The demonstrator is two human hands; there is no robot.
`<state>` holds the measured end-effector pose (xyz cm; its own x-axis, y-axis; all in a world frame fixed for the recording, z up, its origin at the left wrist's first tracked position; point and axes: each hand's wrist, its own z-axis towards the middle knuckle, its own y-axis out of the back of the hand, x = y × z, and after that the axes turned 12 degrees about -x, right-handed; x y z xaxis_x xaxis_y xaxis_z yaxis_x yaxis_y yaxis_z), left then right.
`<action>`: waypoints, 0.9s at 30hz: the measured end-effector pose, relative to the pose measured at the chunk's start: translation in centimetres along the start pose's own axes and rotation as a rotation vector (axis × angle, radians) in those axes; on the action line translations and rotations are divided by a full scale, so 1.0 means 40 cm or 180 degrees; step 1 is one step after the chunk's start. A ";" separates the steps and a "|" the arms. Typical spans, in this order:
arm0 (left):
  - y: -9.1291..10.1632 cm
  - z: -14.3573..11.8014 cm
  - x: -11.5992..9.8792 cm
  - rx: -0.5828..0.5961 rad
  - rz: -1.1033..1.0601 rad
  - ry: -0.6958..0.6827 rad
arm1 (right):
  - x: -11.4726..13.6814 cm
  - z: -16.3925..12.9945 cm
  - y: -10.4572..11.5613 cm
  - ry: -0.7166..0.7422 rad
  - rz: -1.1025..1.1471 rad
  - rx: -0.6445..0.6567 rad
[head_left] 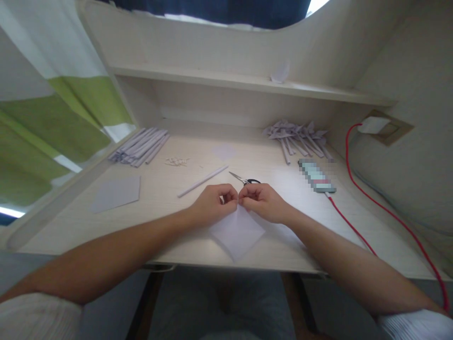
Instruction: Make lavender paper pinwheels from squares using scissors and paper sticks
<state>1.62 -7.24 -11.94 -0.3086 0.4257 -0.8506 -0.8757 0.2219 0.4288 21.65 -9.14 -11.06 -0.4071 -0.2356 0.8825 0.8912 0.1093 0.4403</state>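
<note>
Pinching the far corner of a white paper sheet (pixel 238 232), the fingers (pixel 226 196) of the left hand (pixel 213 204) and those of the right hand (pixel 261 202) are curled closed on it, knuckles nearly touching. The sheet lies flat as a diamond near the table's (pixel 170 236) front edge, its near corner pointing at the person. Just behind the hands lie scissors (pixel 245 179) with dark handles, and left of them a rolled paper stick (pixel 203 181) lies slanted. Toward the left edge sits a flat grey paper piece (pixel 116 193). A bundle of paper sticks (pixel 139 146) rests at the far left corner, and a heap of folded paper pieces on sticks (pixel 299 137) at the far right. Near the right edge lies a phone (pixel 316 176) on a red cable (pixel 385 212).
</note>
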 end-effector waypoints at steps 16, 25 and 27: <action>-0.002 0.001 0.009 0.0111 0.0146 -0.0124 | -0.013 -0.001 -0.007 0.0155 -0.0085 -0.0065; 0.001 -0.003 -0.001 0.0025 0.0164 -0.0242 | 0.002 0.000 -0.017 -0.0051 0.0153 -0.0220; 0.003 -0.004 -0.006 -0.0001 0.0185 -0.0272 | 0.002 0.000 -0.019 -0.0058 0.0181 -0.0238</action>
<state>1.54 -7.45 -11.75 -0.3262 0.5111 -0.7952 -0.8574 0.1943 0.4766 20.93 -9.22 -11.33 -0.3585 -0.2135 0.9088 0.9251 0.0495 0.3765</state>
